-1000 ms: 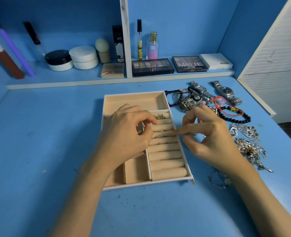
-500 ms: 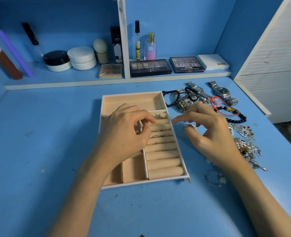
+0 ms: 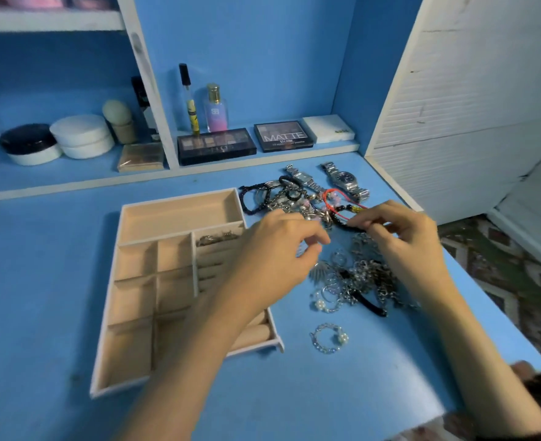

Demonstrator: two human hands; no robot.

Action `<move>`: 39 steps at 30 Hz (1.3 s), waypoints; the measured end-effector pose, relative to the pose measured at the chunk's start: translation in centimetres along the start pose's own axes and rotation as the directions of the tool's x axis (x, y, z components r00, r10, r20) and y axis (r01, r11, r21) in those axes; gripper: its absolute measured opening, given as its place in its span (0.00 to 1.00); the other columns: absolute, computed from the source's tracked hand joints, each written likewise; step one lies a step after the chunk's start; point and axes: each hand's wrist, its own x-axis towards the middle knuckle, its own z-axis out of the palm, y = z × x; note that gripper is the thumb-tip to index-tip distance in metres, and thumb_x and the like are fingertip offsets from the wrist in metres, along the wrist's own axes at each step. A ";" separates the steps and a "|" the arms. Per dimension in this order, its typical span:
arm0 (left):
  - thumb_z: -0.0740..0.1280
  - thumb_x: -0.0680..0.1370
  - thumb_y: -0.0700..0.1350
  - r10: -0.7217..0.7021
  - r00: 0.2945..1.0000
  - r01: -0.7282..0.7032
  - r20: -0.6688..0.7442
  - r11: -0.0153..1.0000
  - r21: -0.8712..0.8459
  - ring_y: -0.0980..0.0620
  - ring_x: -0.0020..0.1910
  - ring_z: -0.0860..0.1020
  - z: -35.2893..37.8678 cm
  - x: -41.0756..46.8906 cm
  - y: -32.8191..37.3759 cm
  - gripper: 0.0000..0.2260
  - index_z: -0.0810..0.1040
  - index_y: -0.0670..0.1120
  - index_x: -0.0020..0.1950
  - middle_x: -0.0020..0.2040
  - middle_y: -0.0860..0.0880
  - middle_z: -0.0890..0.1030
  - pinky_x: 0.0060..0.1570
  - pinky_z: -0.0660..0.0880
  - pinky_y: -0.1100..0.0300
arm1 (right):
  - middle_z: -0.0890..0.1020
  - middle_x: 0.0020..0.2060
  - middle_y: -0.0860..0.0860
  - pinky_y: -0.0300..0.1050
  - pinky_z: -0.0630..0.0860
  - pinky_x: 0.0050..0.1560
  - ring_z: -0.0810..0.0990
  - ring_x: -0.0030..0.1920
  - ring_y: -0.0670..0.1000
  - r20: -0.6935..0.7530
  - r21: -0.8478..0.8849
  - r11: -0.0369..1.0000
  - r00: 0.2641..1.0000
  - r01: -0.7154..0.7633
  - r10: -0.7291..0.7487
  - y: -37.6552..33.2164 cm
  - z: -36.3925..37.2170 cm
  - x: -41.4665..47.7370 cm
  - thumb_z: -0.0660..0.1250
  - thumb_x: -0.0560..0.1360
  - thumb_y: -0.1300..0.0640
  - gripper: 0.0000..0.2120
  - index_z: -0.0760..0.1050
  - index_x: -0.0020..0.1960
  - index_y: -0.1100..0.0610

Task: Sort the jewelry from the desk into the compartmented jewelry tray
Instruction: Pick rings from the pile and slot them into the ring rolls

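The tray (image 3: 177, 214) lies at 9 o'clock of the jewelry pile (image 3: 358, 275). The left hand (image 3: 275, 253), fingers curled, is at the pile's 10 o'clock. The right hand (image 3: 406, 240) has its fingertips at the black bracelet (image 3: 342, 223) at 12 o'clock.

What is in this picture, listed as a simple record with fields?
Place: blue desk
Tray: jewelry tray, beige, divided into compartments, left of the pile
Sorted: rings in the farthest ring slot
Unsorted: jewelry pile, silver watches behind it, beaded chain loop lying apart, nearer
Left grip: left hand over the tray's right edge, fingers curled; contents unclear
Right grip: right hand, fingertips pinching the black bead bracelet
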 end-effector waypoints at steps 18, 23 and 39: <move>0.72 0.71 0.50 -0.090 0.968 0.052 0.233 0.985 0.163 0.54 0.45 0.75 3.2 4.1 0.9 0.08 0.81 0.51 0.49 0.43 0.54 0.77 0.46 0.72 0.58 | 0.80 0.36 0.51 0.46 0.70 0.37 0.75 0.36 0.51 -0.067 -0.080 0.994 0.995 0.071 -0.077 0.6 -0.1 -0.3 0.60 0.67 0.64 0.12 0.82 0.40 0.54; 0.71 0.72 0.46 -0.115 0.978 0.106 0.174 0.992 0.064 0.60 0.34 0.75 2.9 3.7 1.0 0.02 0.80 0.52 0.40 0.34 0.58 0.78 0.40 0.74 0.60 | 0.78 0.35 0.50 0.39 0.68 0.32 0.74 0.34 0.50 -0.050 -0.054 0.997 0.997 0.063 -0.066 0.8 -0.2 -0.4 0.61 0.68 0.65 0.13 0.81 0.40 0.51; 0.71 0.72 0.47 -0.175 0.975 0.164 -0.140 0.982 -0.090 0.60 0.33 0.76 1.3 1.6 -0.4 0.01 0.81 0.52 0.40 0.32 0.62 0.76 0.40 0.76 0.61 | 0.71 0.36 0.39 0.42 0.69 0.45 0.65 0.43 0.42 0.303 -0.305 0.924 0.943 0.230 -0.135 1.5 -0.2 -0.5 0.66 0.67 0.49 0.10 0.81 0.46 0.47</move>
